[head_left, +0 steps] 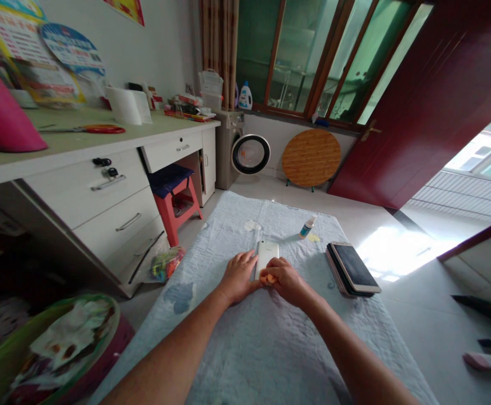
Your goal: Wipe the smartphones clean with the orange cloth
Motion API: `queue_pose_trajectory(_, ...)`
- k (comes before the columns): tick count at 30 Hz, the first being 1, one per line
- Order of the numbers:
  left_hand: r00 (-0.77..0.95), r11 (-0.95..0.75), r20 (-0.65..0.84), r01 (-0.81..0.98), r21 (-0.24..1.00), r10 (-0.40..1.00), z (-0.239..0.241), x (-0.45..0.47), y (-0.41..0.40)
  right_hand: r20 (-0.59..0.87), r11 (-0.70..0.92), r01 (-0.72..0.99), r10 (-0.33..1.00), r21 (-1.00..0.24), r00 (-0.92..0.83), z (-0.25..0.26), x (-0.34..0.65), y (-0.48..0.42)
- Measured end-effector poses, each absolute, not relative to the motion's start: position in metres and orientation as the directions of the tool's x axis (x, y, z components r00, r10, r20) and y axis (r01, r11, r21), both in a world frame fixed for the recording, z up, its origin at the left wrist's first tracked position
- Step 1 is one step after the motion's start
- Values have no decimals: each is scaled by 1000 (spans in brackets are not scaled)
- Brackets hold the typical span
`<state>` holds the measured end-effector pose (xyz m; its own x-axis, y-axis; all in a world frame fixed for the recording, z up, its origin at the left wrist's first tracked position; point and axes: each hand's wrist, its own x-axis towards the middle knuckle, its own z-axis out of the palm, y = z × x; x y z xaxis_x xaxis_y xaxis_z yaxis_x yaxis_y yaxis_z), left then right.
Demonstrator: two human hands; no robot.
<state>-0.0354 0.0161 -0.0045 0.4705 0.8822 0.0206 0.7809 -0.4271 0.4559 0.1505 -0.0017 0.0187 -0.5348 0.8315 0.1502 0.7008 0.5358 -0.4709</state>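
A white smartphone lies back side up on a table covered by a pale blue cloth. My left hand rests flat at the phone's left edge, its fingers stretched out and touching it. An orange cloth is bunched under the fingers of my right hand, pressed on the phone's lower part. That lower part is mostly hidden by the hand and cloth. Beyond the phone to the right stands a small spray bottle with a blue label. Several phones or tablets are stacked near the right edge.
To the left are a desk with drawers, a red stool and a full waste bin. A washing machine with its door open and a round wooden tabletop stand at the back, beside a dark red door.
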Motion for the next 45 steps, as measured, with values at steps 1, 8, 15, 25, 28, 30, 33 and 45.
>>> queue_pose_trajectory(1,472,-426,15,782,455,882,-4,-35,16,151,521,721,844,-457,-514,17,151,5)
queue_pose_trajectory(8,459,-398,-14,785,474,888,-1,-35,17,175,319,876,946,-361,-273,9,157,68)
queue_pose_trajectory(15,457,-389,-19,778,492,889,2,-35,17,160,310,902,949,-299,-273,4,142,91)
queue_pose_trajectory(25,389,-344,34,766,542,920,-8,-34,18,196,505,804,863,-314,-466,8,130,57)
queue_pose_trajectory(28,407,-382,81,745,547,910,-13,-35,19,175,539,762,841,-358,-513,11,129,35)
queue_pose_trajectory(30,414,-400,104,738,543,905,-14,-35,19,158,569,720,815,-398,-557,14,131,18)
queue_pose_trajectory(33,411,-389,80,758,523,908,-12,-35,19,165,588,678,796,-442,-583,19,136,-3)
queue_pose_trajectory(45,463,-408,7,773,486,886,1,-36,16,202,404,814,915,-417,-350,5,154,45)
